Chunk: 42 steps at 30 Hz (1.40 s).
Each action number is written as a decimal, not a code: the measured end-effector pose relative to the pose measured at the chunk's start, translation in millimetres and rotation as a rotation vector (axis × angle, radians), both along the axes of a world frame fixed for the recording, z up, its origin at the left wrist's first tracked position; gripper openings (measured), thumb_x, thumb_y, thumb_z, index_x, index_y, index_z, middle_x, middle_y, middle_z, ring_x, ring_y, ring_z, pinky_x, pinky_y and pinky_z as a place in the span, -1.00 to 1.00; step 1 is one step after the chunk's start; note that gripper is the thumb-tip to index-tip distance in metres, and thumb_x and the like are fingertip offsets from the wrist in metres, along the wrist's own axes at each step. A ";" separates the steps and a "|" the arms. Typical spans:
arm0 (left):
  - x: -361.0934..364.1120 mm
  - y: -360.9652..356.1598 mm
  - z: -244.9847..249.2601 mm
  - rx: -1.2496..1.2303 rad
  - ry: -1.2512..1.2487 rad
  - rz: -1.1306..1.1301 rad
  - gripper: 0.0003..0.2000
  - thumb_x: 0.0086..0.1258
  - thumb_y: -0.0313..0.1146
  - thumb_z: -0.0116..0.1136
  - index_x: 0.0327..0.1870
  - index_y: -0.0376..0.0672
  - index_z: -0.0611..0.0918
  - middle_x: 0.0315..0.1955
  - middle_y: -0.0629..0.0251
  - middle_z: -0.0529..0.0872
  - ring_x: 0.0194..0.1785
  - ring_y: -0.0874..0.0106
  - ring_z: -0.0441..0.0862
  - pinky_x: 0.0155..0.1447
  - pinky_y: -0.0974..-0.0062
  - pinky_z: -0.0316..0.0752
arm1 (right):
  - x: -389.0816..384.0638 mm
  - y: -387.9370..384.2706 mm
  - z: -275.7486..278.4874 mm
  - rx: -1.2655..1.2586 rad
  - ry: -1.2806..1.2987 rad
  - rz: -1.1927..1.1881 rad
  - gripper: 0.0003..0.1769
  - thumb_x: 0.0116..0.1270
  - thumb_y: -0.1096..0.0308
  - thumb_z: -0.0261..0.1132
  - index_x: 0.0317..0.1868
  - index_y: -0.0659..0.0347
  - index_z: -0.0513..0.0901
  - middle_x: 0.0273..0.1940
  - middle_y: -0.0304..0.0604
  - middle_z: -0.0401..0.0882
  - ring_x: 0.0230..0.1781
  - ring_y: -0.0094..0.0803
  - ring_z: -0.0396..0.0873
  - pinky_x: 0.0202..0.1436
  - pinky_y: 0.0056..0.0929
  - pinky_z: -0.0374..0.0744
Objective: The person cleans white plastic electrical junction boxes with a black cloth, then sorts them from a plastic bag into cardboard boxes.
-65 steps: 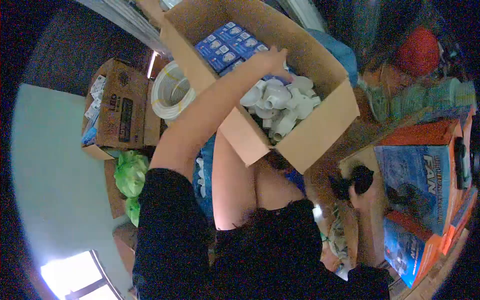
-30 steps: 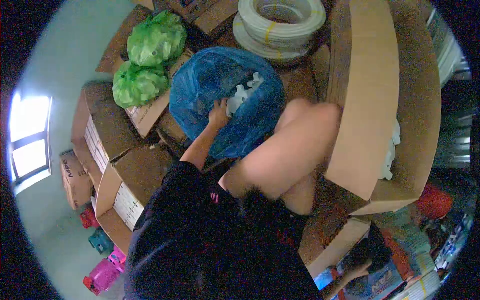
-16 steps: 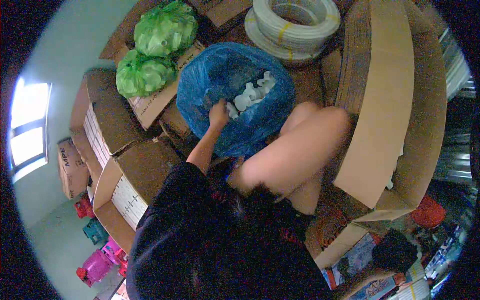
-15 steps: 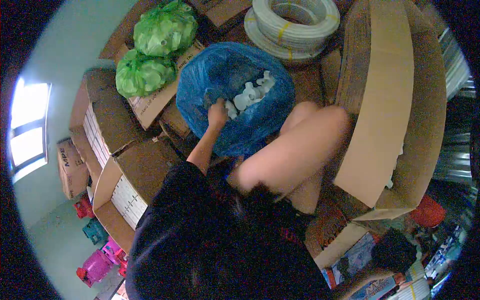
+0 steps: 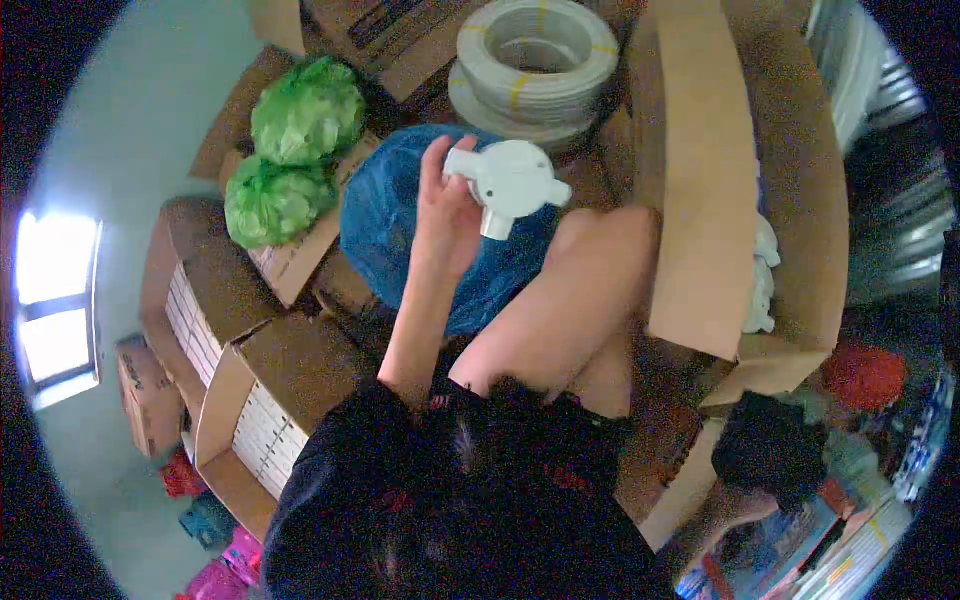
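Note:
My left hand point(image 5: 448, 215) is raised over a blue plastic bag point(image 5: 385, 215). Its fingers grip one short spout of a white round junction box point(image 5: 518, 180), a lidded fitting with several pipe outlets. The box hides much of the bag's mouth and contents. At the lower right, my right forearm point(image 5: 715, 530) stretches out beside a dark cloth-like bundle point(image 5: 770, 450); the fingers of that hand do not show clearly. My bare leg point(image 5: 570, 300) is bent beside the blue bag.
Coiled white tubing point(image 5: 540, 90) lies beyond the bag. Two green bags point(image 5: 305, 110) of white parts rest on a carton at left. Open cartons point(image 5: 265, 440) hold stacked white pieces. A tall cardboard box point(image 5: 700, 190) stands right, with white fittings point(image 5: 762, 280) inside.
My left hand has come up out of the blue bag, now holding the white junction box. The view has shifted slightly, and my right forearm shows a little higher.

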<state>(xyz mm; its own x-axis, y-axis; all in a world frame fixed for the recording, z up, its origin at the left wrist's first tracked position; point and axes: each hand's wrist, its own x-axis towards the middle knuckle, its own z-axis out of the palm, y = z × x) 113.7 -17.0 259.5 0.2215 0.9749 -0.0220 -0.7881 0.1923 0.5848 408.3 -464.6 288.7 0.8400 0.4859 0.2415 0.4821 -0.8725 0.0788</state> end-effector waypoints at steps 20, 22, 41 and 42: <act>85.9 -143.1 106.3 0.275 -0.029 -0.402 -0.32 0.12 0.05 0.13 0.17 -0.04 0.12 0.20 -0.06 0.19 0.18 0.22 0.29 0.23 0.29 0.19 | -142.2 235.7 88.1 1.016 0.578 0.862 -0.64 -0.01 0.62 0.10 -0.10 0.34 0.45 -0.10 -0.05 0.48 -0.06 -0.24 0.44 0.09 -0.35 0.33; 85.3 -145.5 101.9 0.301 0.013 -0.398 -0.35 0.14 -0.01 0.15 0.17 -0.03 0.12 0.19 -0.05 0.19 0.20 0.22 0.28 0.23 0.29 0.20 | -139.3 244.2 86.1 1.142 0.592 0.801 -0.71 -0.04 0.57 0.16 -0.22 0.26 0.54 -0.20 -0.08 0.55 -0.13 -0.17 0.49 0.07 -0.31 0.34; 77.1 -147.8 111.4 -0.048 -0.201 -0.533 -0.48 0.29 0.18 -0.29 0.13 0.03 0.20 0.16 0.01 0.26 0.23 -0.09 0.20 0.23 0.01 0.18 | -128.1 220.5 116.3 0.743 0.414 1.116 -0.82 -0.02 0.34 0.29 -0.38 0.19 0.53 -0.34 -0.14 0.49 -0.27 -0.11 0.44 -0.20 -0.16 0.40; 76.1 -147.5 112.4 -0.026 -0.149 -0.528 -0.48 0.29 0.18 -0.30 0.12 0.03 0.20 0.15 0.01 0.27 0.23 -0.08 0.20 0.23 0.03 0.17 | -131.8 224.1 113.3 0.813 0.440 1.073 -0.79 -0.03 0.38 0.32 -0.35 0.21 0.54 -0.32 -0.14 0.51 -0.24 -0.12 0.45 -0.17 -0.17 0.41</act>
